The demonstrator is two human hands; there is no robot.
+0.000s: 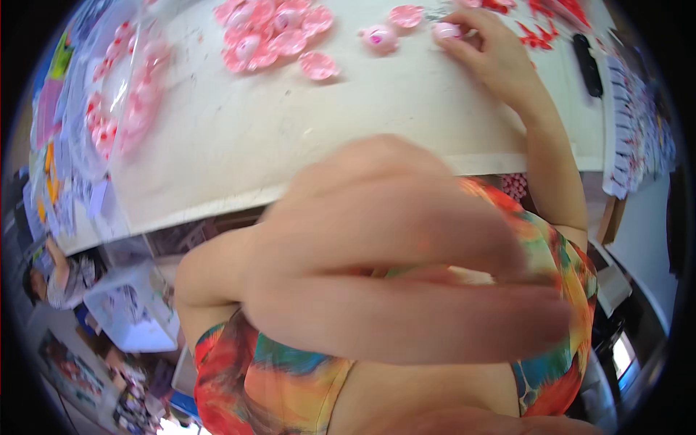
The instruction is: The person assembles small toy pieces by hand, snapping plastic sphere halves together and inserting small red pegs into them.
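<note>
Your blurred left hand point(406, 246) fills the middle of the view, raised close to the camera, and whether its grip is spread or closed cannot be told. Beyond it, on the wide white counter point(290, 130), lies a heap of pink round plastic caps point(272, 32). At the counter's far edge your right hand point(493, 51) pinches one small pink round plastic piece point(446, 30); it looks light, stiff and smooth, so take it by the rim.

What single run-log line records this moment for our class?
right hand: fingers on small pink piece | left hand: raised near camera, blurred, grip unclear | pink pieces clustered on white table
</note>
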